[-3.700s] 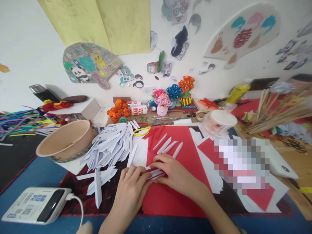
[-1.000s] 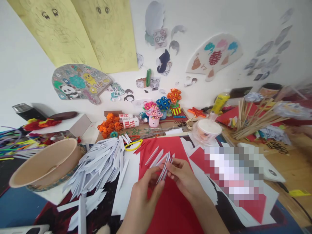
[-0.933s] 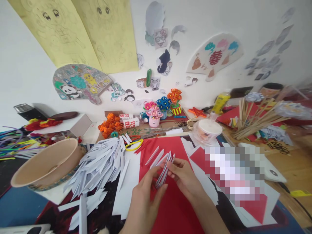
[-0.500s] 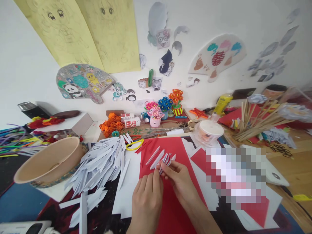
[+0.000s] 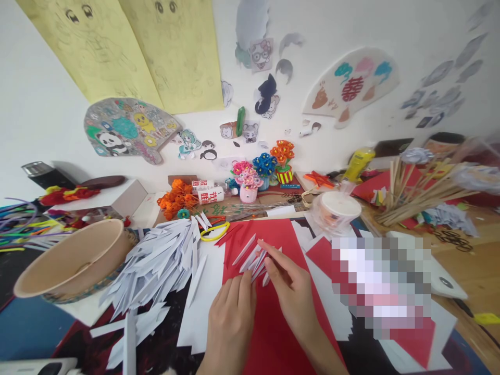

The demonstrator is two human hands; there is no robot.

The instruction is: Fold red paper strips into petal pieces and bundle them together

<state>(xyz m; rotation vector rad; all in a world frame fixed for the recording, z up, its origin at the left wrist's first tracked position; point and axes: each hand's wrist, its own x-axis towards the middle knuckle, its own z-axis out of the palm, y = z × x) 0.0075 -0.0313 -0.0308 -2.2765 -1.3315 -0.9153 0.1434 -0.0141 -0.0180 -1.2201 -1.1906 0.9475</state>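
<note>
On a red sheet of paper (image 5: pixel 273 338), my left hand (image 5: pixel 231 317) is closed, its fingertips pinching a small bunch of folded white paper pieces (image 5: pixel 258 264). My right hand (image 5: pixel 292 286) comes in from the other side. Its forefinger stretches across the far ends of the bunch, and its thumb lies against the near side, with paper between them. The lower ends of the bunch are hidden by my left fingers. A few more folded white strips (image 5: pixel 245 250) lie just beyond, and narrow red strips (image 5: pixel 230 237) are at the red sheet's upper left.
A big heap of folded white strips (image 5: pixel 160 260) lies left, beside a beige bowl (image 5: pixel 74 255). A yellow ring-shaped handle (image 5: pixel 214 232), small pots of craft flowers (image 5: pixel 249 194), a round white-lidded container (image 5: pixel 340 203) and wooden sticks (image 5: pixel 406 192) stand behind. A blurred-out patch (image 5: pixel 383 286) covers something right.
My right forefinger has straightened and moved up and left over the bunch, away from its tighter pinch. My left hand keeps its grip, shifted slightly left and down in view.
</note>
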